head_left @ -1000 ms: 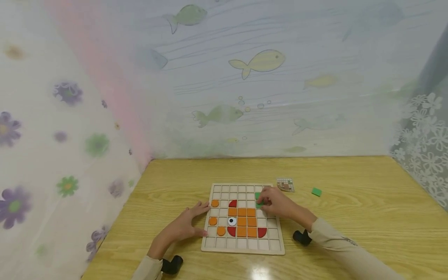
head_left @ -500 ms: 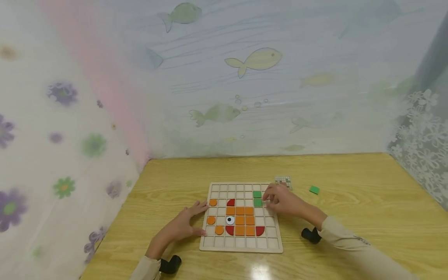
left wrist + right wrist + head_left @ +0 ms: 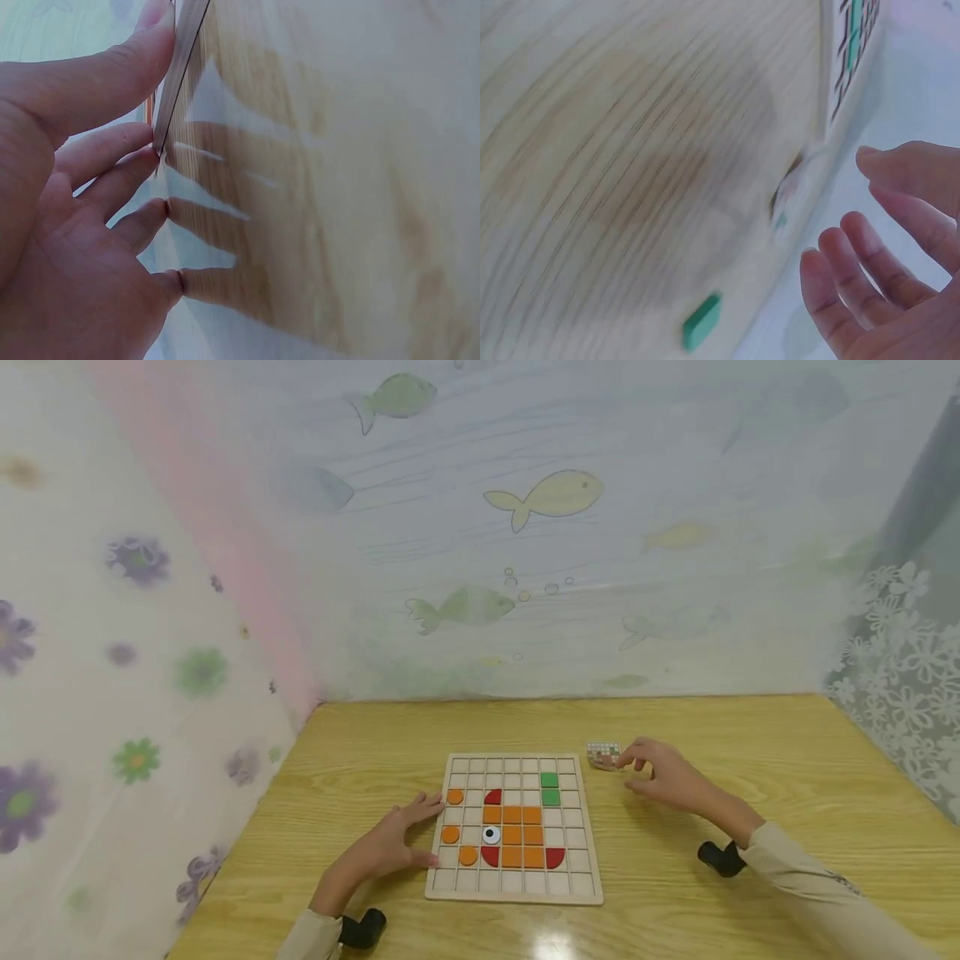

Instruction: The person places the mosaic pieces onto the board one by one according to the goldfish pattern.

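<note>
A wooden grid board (image 3: 513, 897) lies on the table. My left hand (image 3: 387, 843) rests at its left edge, thumb and fingertips touching the rim with the fingers extended. On the board sit several orange square tiles (image 3: 512, 836), three orange discs (image 3: 467, 856), red quarter-round pieces (image 3: 555, 858), an eye disc (image 3: 491, 835) and two green square tiles (image 3: 551, 797). My right hand (image 3: 667, 777), fingers loosely bent and holding nothing, hovers right of the board beside a small picture card (image 3: 602, 755). A loose green tile (image 3: 703, 322) lies on the table in the right wrist view; the head view hides it.
The yellow wood-grain table (image 3: 375, 735) meets a fabric wall with fish drawings (image 3: 562, 493) at the back. A flowered curtain (image 3: 138, 652) hangs at the left. Black wrist mounts (image 3: 722, 858) sit below both wrists.
My right hand has left the green tiles on the board and moved right, past the card, coming over the loose green tile's place. My left hand has stayed at the board's edge.
</note>
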The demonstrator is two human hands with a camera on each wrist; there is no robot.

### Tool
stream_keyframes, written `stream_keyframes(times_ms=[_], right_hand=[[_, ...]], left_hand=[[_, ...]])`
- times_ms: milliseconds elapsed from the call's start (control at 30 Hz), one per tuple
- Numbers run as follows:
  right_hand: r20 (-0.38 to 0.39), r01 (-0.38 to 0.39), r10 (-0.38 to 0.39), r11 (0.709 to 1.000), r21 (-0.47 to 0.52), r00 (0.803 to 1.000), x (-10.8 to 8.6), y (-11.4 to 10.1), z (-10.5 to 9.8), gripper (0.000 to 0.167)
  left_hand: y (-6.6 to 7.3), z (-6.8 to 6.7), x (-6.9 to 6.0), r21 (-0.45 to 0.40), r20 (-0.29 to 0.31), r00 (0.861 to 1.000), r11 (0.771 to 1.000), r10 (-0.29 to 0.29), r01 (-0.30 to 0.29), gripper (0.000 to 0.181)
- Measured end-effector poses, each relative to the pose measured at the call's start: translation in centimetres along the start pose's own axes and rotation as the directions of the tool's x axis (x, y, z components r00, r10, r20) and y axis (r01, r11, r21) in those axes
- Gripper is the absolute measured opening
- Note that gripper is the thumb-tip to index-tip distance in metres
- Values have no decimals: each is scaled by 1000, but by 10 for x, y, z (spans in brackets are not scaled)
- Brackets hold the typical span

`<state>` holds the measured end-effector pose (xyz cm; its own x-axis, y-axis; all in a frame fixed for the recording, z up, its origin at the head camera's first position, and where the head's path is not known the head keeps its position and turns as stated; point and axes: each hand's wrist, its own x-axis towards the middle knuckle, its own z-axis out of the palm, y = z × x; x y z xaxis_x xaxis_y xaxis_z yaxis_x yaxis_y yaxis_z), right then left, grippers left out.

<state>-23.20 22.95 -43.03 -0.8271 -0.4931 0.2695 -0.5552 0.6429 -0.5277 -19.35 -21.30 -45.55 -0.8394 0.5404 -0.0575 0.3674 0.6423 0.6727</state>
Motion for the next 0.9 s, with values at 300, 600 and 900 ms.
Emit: stream_keyframes(times_ms=[300,600,900], right_hand=[[-33,-61,60,997,-37,998,-20,25,-21,22],[-43,-95,92,994,-55,995,-32,41,-30,28],[-35,-155,153,987,-39,988,-36,54,-31,33]], left_hand=[[0,-1,0,-6,4,1000,1000,1,-1,78],[1,-1,-1,-10,4,1000,1000,10,-10,77],[0,-1,-1,-20,5,1000,1000,14,-14,77]])
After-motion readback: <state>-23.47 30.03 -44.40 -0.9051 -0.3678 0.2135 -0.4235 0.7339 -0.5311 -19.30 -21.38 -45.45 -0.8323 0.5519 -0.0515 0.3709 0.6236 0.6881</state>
